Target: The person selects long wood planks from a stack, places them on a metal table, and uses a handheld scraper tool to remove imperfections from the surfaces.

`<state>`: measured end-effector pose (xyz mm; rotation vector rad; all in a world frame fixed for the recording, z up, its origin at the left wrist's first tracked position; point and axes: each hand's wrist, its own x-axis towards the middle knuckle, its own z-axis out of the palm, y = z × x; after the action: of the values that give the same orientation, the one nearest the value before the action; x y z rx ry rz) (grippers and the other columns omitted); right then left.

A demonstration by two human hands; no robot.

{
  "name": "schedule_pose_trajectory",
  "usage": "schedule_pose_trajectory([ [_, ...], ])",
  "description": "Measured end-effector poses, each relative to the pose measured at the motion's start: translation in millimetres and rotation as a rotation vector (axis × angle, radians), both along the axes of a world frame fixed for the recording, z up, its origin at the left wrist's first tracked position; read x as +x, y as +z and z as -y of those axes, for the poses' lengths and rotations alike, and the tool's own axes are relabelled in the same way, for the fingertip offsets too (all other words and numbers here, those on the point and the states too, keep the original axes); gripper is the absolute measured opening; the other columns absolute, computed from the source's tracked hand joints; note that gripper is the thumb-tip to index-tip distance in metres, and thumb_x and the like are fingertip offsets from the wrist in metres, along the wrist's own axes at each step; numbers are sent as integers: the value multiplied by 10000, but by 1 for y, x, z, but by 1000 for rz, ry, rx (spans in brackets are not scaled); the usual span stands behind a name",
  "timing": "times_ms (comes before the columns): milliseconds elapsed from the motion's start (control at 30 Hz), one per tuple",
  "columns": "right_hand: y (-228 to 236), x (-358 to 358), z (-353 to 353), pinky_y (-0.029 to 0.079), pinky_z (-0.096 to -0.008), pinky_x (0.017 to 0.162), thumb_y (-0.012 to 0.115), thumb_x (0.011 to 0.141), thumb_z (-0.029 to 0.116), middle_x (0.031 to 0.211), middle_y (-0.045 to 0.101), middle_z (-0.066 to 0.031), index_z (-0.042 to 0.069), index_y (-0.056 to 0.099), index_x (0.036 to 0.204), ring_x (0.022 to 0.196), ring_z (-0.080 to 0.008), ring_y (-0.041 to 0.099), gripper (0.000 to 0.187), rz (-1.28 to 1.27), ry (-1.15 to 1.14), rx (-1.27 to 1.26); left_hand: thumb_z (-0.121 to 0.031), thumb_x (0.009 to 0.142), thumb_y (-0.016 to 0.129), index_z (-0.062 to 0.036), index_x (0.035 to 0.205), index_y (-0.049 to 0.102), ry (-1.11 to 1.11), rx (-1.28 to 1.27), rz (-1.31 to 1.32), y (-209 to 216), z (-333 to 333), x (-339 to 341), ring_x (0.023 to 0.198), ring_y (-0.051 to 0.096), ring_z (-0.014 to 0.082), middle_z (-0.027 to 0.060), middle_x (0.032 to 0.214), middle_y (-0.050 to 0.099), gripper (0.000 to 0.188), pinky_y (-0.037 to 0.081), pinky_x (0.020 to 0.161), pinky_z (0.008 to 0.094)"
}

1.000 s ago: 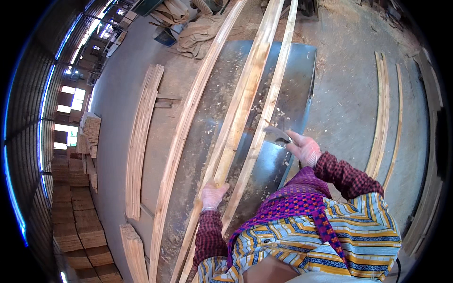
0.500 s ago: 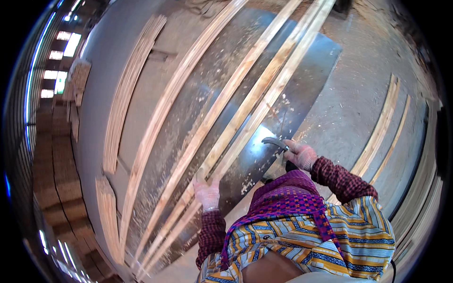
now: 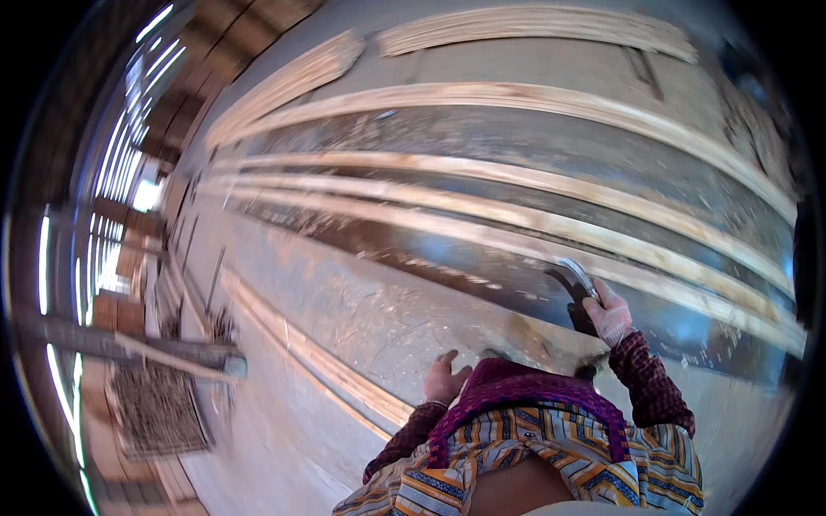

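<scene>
My right hand [image 3: 613,316], in a pale glove, is closed around a curved metal tool [image 3: 576,273]. Its bright, hooked end points up and left above the nearest long wooden strip [image 3: 499,236]. A dark shadow of hand and tool falls on the sheet beneath. Low and left of my body, my left hand [image 3: 446,378] holds nothing, its blurred fingers apart. Several long wooden strips, including one further back [image 3: 516,176], run side by side across a dark sheet [image 3: 387,258] scattered with wood shavings.
Stacked strips [image 3: 533,26] and a shorter bundle [image 3: 288,86] lie at the far side. Two narrow boards [image 3: 327,370] are on the floor beside my left hand. A wooden post [image 3: 138,346] and a dark bundle of sticks [image 3: 159,408] stand at the left.
The view has swung left, so the strips now run crosswise. My left hand has let go of the strips and come back beside my body. The right hand still grips the curved tool.
</scene>
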<state>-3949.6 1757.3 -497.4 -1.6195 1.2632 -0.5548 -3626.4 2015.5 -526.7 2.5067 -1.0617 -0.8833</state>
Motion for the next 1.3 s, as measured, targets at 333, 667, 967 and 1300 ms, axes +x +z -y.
schedule_pose_trajectory([
  [333,7,356,105,475,-329,968,630,906,61,1229,681,-164,16,450,1464,1153,-223,630,588,-62,360,-167,-461,809,724,-39,1327,611,643,12,-67,-25,-165,184,1191,624,357,236,1264,649,678,491,1002,419],
  [667,23,627,269,510,-499,931,660,877,276,1270,598,-232,107,457,1429,1088,-416,623,611,-735,195,-702,-452,851,716,-65,1385,577,932,89,-350,-44,-150,343,1236,609,307,217,1311,632,674,459,1053,381],
  [967,-3,876,159,517,-465,921,724,797,361,1163,624,-161,102,567,1188,1093,-363,619,495,-632,696,-525,-431,863,702,-53,1392,564,642,-9,-225,2,-72,594,1238,603,319,177,1350,624,664,469,1040,395],
  [1300,10,938,162,543,-476,854,776,778,347,1096,647,-207,72,583,1176,1055,-383,642,520,-690,737,-396,-423,845,708,-89,1310,612,49,-242,-8,9,109,851,1125,626,368,208,1218,656,580,495,977,442],
])
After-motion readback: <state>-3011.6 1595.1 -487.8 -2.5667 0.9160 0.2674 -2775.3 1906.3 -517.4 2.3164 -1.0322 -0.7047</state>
